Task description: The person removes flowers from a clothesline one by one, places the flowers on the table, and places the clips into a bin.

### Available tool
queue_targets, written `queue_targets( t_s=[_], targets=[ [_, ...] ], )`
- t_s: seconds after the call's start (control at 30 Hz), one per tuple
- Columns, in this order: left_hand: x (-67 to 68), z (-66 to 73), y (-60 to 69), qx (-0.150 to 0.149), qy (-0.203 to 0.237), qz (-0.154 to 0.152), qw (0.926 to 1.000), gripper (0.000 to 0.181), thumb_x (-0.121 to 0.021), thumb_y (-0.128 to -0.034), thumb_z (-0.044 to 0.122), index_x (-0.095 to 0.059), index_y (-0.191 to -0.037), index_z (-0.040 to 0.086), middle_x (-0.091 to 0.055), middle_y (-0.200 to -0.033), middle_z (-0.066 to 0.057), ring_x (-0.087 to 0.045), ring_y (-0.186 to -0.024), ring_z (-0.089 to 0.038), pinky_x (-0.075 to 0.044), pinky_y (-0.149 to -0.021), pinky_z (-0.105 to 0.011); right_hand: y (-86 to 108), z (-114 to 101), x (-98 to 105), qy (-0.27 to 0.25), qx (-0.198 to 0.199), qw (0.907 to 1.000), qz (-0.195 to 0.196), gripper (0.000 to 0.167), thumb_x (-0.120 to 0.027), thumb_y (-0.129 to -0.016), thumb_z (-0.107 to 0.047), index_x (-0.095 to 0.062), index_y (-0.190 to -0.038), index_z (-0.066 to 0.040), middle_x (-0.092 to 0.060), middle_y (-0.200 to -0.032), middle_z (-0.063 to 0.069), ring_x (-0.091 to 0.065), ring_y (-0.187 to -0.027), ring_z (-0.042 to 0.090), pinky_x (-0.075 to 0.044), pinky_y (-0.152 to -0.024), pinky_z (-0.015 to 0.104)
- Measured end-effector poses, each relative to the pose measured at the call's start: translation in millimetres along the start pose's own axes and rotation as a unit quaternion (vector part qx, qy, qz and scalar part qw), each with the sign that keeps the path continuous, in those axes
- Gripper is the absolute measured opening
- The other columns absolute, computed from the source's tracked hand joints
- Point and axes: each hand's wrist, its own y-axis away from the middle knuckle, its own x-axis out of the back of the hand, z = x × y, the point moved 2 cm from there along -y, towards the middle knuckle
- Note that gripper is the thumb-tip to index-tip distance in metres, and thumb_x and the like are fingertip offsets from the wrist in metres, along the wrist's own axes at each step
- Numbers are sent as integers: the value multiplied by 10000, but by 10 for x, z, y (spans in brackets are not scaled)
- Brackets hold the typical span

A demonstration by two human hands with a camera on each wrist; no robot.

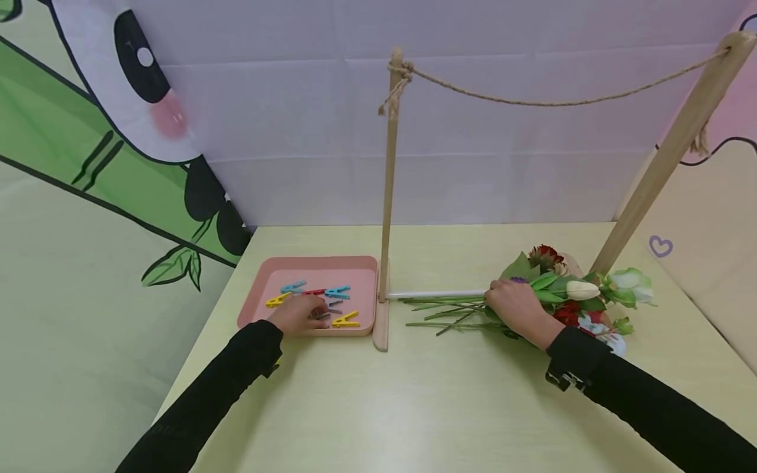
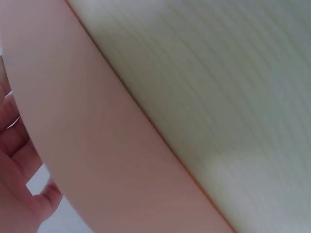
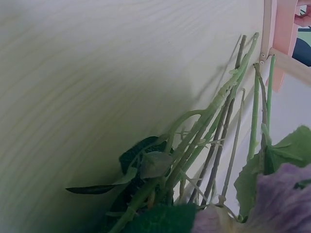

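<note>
Inside the pink tray (image 1: 284, 266), my left hand (image 1: 300, 315) reaches down among clothespins, its fingertips at a grey clothespin (image 1: 321, 316). Yellow clothespins (image 1: 345, 320), blue clothespins (image 1: 338, 292) and a red clothespin (image 1: 313, 292) lie around it. The tray wall (image 2: 97, 136) hides much of that hand in the left wrist view, so a pinch cannot be made out. On the right, my right hand (image 1: 520, 310) grips a bunch of flowers (image 1: 582, 290) from above where the blooms meet the stems. Green stems (image 3: 214, 116) stick out leftward; the right wrist view does not show its fingers.
A wooden frame stands on the table (image 1: 449, 401), with a left post (image 1: 391, 177), a right post (image 1: 668, 148) and a slack rope (image 1: 532, 103) strung between them. A white rod (image 1: 437, 294) runs low behind the stems. A printed cloth (image 1: 503, 177) hangs behind.
</note>
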Motion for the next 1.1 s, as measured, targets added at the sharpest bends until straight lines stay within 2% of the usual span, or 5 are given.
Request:
queue_targets(
  t_s=[0.2,0.5,0.73,0.87,1.1],
  targets=[
    [-21,-13,5,119,8,-43,9999,345,-710,-774,364,-665,-993,101,-631,-839,39,-507,-740,-121,-400,-772,-336,-4,-9,-18,-59,31,10000,68,89,-712,-774,-117,-687,-690,-129,-575,-662,27,-543,-594,174,-437,-460,274],
    [13,-15,15,173,214,-52,9996,339,-710,-777,360,-665,-997,106,-652,-872,20,-549,-779,-131,-449,-805,-341,-7,3,27,-276,-123,9995,58,73,-719,-768,-159,-684,-733,-105,-561,-657,17,-531,-568,151,-423,-472,256],
    [39,-25,-10,468,584,-250,9969,284,-700,-801,306,-661,-1008,116,-641,-887,14,-536,-807,-142,-493,-824,-322,-5,21,67,-197,-109,9996,173,69,-722,-764,-150,-674,-746,-104,-564,-665,24,-531,-581,154,-412,-460,251],
    [94,-37,4,599,766,-234,9950,270,-679,-829,243,-645,-1049,90,-623,-908,-13,-527,-814,-164,-493,-813,-327,-37,31,101,-202,-127,9993,276,84,-730,-755,-171,-685,-771,-102,-576,-678,25,-538,-582,150,-420,-458,254],
    [269,-43,17,289,637,153,9974,302,-662,-847,223,-627,-1085,40,-627,-931,-53,-557,-828,-186,-496,-785,-353,-100,55,204,-270,-155,9982,513,99,-717,-774,-191,-698,-795,-96,-597,-693,34,-563,-597,160,-432,-447,260]
  ],
)
